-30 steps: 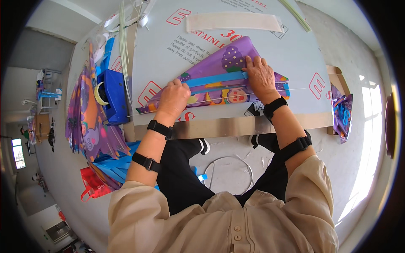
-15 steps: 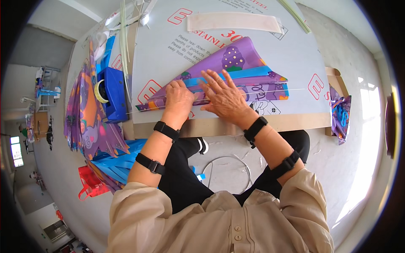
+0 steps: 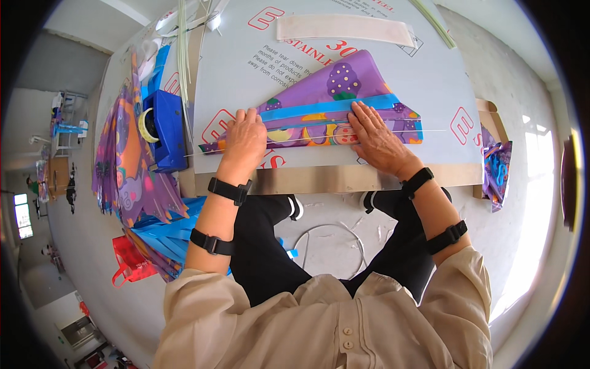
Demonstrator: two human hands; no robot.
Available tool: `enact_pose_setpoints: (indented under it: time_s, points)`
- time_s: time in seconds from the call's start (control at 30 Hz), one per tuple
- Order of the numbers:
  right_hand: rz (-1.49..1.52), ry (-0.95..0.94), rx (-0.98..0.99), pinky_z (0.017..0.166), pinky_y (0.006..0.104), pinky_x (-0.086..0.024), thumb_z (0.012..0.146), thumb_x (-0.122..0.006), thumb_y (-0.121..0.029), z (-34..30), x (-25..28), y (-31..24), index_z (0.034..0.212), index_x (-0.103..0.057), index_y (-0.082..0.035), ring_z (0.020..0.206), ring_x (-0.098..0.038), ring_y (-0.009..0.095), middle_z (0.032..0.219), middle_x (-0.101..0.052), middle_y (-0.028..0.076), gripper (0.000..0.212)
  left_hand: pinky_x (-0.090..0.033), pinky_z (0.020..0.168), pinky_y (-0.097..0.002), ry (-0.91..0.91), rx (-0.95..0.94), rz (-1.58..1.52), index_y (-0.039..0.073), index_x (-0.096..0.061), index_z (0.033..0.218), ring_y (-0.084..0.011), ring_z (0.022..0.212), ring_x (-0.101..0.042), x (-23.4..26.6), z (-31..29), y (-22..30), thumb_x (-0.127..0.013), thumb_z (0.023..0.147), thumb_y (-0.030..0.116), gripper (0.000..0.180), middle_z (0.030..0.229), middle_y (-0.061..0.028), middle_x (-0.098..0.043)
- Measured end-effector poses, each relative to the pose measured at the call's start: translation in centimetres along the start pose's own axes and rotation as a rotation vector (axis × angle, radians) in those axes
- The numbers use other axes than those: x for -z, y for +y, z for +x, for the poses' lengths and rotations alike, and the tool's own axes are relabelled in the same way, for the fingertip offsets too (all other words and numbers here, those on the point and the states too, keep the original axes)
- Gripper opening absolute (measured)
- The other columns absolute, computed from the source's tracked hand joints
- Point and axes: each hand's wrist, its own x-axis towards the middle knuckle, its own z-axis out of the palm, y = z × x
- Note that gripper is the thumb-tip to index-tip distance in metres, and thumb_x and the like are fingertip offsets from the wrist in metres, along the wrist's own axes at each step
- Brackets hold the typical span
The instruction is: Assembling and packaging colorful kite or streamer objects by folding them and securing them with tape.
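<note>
A purple printed sheet [image 3: 309,85], folded into a long triangle, lies across the table in front of me. A blue strip [image 3: 329,107] runs along it. A thin white rod [image 3: 292,139] lies lengthwise over its near part, sticking out past the right end. At the narrow left end, my left hand [image 3: 246,136] has bent fingers closed on the sheet's folded layers; the fingertips are partly hidden. My right hand [image 3: 380,141] rests flat across the near folds towards the wide end, its fingers stretched out and holding nothing.
A blue tape dispenser [image 3: 166,131] stands left of the sheet, beside hanging purple printed sheets [image 3: 132,166]. Pale thin rods [image 3: 182,55] lie behind it. A whitish flat strip [image 3: 344,29] lies at the back. An open cardboard box [image 3: 490,114] with printed bundles is at right.
My right hand has slid right along the folds, and my left hand has moved slightly left. The near folds between them now show more of their print and look flatter.
</note>
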Motion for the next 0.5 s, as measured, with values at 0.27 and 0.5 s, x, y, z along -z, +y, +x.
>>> enact_pose_setpoints:
  time_s: [0.27,0.5]
  points:
    - [-0.081,-0.001,-0.004,0.114,0.0437,-0.021,0.076,-0.052,-0.003,0.5,-0.1,-0.3,0.130,-0.039,0.012,0.138,-0.025,0.036,0.144,-0.029,0.027,0.057,-0.027,0.109,-0.0434,0.161,-0.132,-0.185,-0.005,-0.041,0.132,-0.0338,0.132,-0.035,0.0,-0.9,2.6,-0.061,0.085,0.032,0.063,0.139,-0.0219,-0.040]
    - [-0.060,-0.065,0.008,0.115,0.0434,-0.020,0.073,-0.048,0.003,0.3,1.0,0.1,0.131,-0.036,0.013,0.138,-0.025,0.037,0.144,-0.027,0.027,0.060,-0.024,0.111,-0.0438,0.106,0.003,-0.224,-0.007,-0.035,0.136,-0.0349,0.134,-0.032,-2.0,-2.2,2.1,-0.056,0.088,0.043,0.072,0.143,-0.0249,-0.034]
